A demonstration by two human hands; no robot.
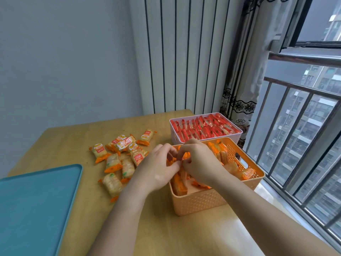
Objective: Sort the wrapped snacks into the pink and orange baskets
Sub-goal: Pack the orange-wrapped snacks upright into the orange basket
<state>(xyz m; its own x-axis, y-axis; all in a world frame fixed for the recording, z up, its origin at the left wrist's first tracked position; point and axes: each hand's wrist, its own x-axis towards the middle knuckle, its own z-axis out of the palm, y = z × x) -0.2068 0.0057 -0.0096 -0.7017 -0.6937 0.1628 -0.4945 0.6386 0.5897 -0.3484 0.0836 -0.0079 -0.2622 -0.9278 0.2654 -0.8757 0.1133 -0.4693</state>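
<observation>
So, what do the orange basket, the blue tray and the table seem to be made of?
Orange basket: probably moulded plastic, matt; its walls show a pierced lattice and a cut-out handle.
Blue tray: likely plastic, smooth and matt, with a rounded raised rim.
Table: wood or wood-look laminate, glossy; faint grain and window glare show.

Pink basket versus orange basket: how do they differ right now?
The pink basket is packed with neat rows of red-wrapped snacks; the orange basket holds looser orange-wrapped snacks. The pink basket sits farther back, the orange basket nearer. Left hand and right hand reach into the orange basket, not the pink basket. Both are rectangular plastic baskets.
</observation>
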